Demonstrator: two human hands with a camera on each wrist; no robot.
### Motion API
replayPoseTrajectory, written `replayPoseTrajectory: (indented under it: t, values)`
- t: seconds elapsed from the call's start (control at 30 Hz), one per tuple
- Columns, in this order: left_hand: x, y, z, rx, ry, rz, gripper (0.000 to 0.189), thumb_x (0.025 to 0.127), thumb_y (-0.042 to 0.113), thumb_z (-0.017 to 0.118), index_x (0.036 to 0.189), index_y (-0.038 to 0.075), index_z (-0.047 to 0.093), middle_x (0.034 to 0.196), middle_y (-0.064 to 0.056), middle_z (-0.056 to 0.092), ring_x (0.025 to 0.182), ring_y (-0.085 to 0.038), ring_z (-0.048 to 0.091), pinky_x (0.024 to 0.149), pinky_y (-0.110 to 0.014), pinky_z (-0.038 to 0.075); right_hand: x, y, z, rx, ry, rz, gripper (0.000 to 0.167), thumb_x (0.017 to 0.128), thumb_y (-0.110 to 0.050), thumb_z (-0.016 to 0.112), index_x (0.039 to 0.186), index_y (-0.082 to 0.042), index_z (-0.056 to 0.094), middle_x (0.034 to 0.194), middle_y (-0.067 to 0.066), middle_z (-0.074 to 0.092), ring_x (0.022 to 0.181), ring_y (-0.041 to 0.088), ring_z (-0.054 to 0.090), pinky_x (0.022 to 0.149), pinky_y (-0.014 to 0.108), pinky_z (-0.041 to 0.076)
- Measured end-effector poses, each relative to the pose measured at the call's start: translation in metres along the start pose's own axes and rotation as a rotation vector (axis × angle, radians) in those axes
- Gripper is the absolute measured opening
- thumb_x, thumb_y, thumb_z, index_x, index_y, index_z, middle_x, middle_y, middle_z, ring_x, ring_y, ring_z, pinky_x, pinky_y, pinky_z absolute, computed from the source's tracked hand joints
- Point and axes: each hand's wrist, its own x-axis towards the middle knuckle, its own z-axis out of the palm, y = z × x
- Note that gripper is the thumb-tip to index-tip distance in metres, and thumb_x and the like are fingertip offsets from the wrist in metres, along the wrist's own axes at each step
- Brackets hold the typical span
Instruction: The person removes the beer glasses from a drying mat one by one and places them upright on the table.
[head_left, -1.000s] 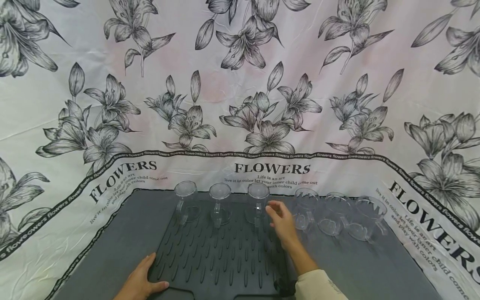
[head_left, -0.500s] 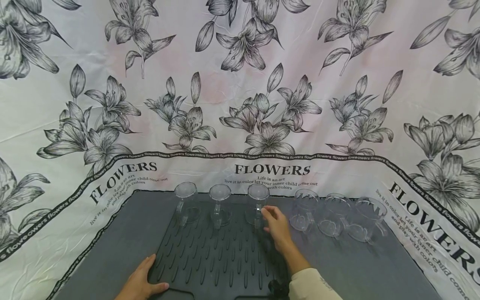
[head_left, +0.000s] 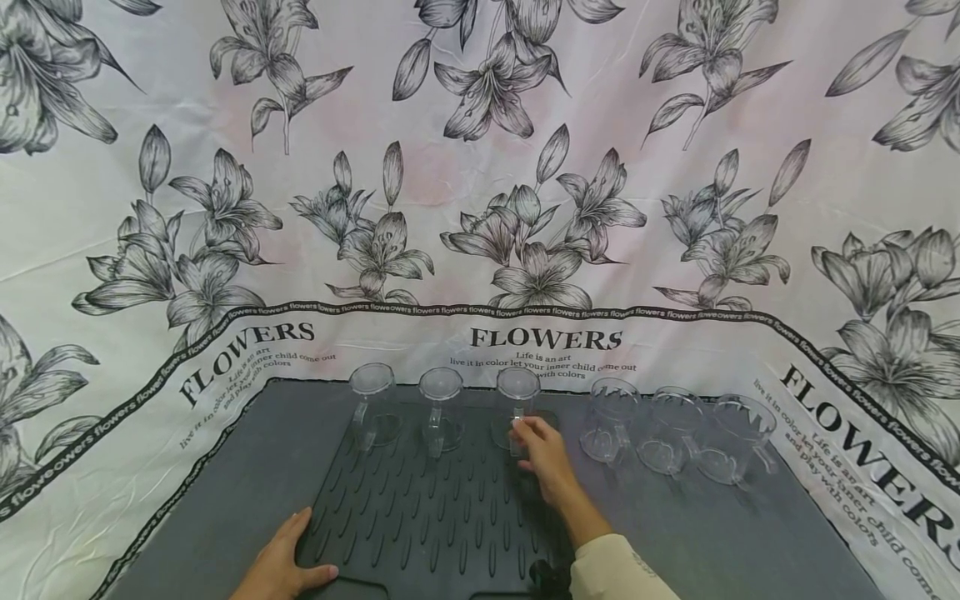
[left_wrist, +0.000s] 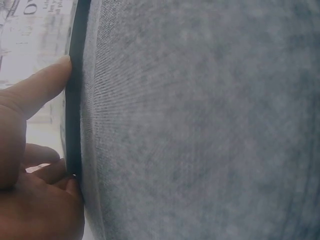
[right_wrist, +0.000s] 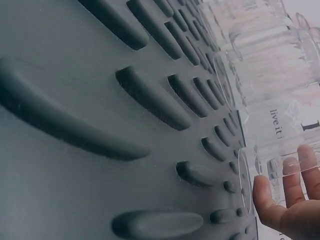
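Note:
In the head view, my left hand (head_left: 277, 562) rests at the front left corner of a black drying mat (head_left: 420, 525) with raised ridges. The left wrist view has one extended finger (left_wrist: 47, 85) touching the mat's dark edge (left_wrist: 75, 100). My right hand (head_left: 551, 462) reaches to the handle of a clear mug (head_left: 517, 387) at the mat's back right. Its fingers and thumb stand apart beside this mug (right_wrist: 280, 150) in the right wrist view; firm contact cannot be made out. Two similar mugs, one in the middle (head_left: 441, 387) and one at left (head_left: 372, 383), stand on the mat, handles toward me.
Right of the mat, three clear mugs stand on the grey tabletop (head_left: 750, 533): a near one (head_left: 611, 408), a middle one (head_left: 670, 421) and a far right one (head_left: 735, 429). A flower-printed cloth (head_left: 420, 250) hangs behind the table.
My right hand has moved left, from beside the third mug to in front of its handle. The left hand and the mugs have stayed in place.

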Motion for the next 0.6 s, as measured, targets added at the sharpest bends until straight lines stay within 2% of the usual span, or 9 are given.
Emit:
replayPoseTrajectory:
  t: [0.17,0.33,0.47,0.6]
  values:
    - [0.0004,0.0,-0.0002,0.004,-0.003,-0.009,0.116,0.066,0.049,0.086,0.142,-0.017,0.027,0.141,-0.044,0.024,0.127,-0.061,0.024,0.097,-0.07,0.029,0.0024,0.0014,0.0034,0.019,-0.024,0.03,0.043,0.097,-0.033,0.059,0.114,0.006,0.059,0.103,0.016,0.065,0.105,0.038,0.056,0.082,0.057,0.051]
    - [0.0001,0.0002,0.0005,-0.006,0.001,-0.008,0.118,0.065,0.049,0.087,0.143,-0.017,0.027,0.141,-0.044,0.024,0.127,-0.061,0.024,0.097,-0.07,0.029,0.0017,0.0007,0.0069,0.041,-0.04,0.026,0.042,0.098,-0.033,0.058,0.112,0.006,0.06,0.097,0.013,0.066,0.107,0.043,0.057,0.083,0.058,0.051]
    - [-0.0002,-0.0005,0.0008,0.0,0.007,-0.007,0.118,0.064,0.051,0.086,0.142,-0.017,0.028,0.141,-0.044,0.024,0.127,-0.061,0.025,0.097,-0.07,0.028,0.0017,-0.0002,0.009,0.07,-0.048,0.014,0.041,0.098,-0.032,0.057,0.11,0.008,0.06,0.094,0.012,0.066,0.103,0.039,0.06,0.085,0.058,0.05]
    - [0.0004,-0.0016,0.0007,0.007,0.006,-0.011,0.12,0.064,0.054,0.085,0.142,-0.017,0.029,0.14,-0.045,0.024,0.126,-0.061,0.024,0.097,-0.07,0.028,0.0025,0.0015,0.0095,0.094,-0.047,-0.005,0.033,0.101,-0.026,0.053,0.101,0.006,0.061,0.09,0.011,0.067,0.092,0.03,0.064,0.085,0.057,0.05]
